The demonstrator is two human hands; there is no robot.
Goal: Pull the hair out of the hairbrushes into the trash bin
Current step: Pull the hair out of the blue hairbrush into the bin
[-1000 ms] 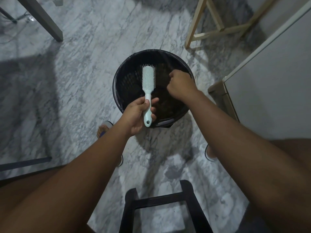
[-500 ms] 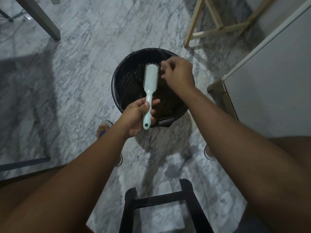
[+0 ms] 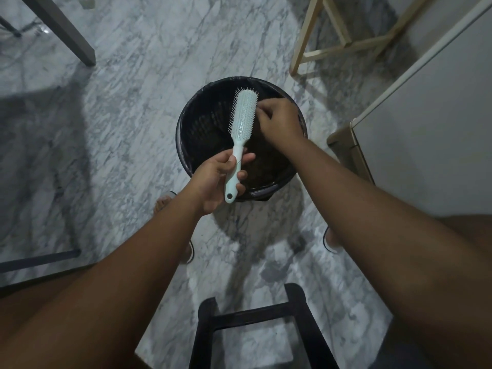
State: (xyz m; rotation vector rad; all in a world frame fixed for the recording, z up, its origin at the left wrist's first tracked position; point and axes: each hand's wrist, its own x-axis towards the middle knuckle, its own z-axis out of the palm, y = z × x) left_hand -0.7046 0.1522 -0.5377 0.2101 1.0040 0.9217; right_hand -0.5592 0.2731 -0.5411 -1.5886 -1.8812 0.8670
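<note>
One hairbrush (image 3: 242, 121), pale green, is held over the open trash bin (image 3: 182, 139), head toward the far side. The left hand (image 3: 213, 179) grips its handle above the near rim. The right hand (image 3: 279, 121) has fingers curled and pinches at the right edge of the brush head; whether hair is between the fingertips is too small to tell.

Around the bin (1 pc, black liner) on the marble floor (image 3: 133, 115):
- white cabinet (image 3: 426, 129), close at right
- wooden frame (image 3: 319, 51), far right
- grey table leg (image 3: 61, 30), far left
- black stool frame (image 3: 253, 315), near, between the arms

2 feet in sandals, left (image 3: 163, 203) & right (image 3: 331, 239). Open floor is mostly left of the bin.
</note>
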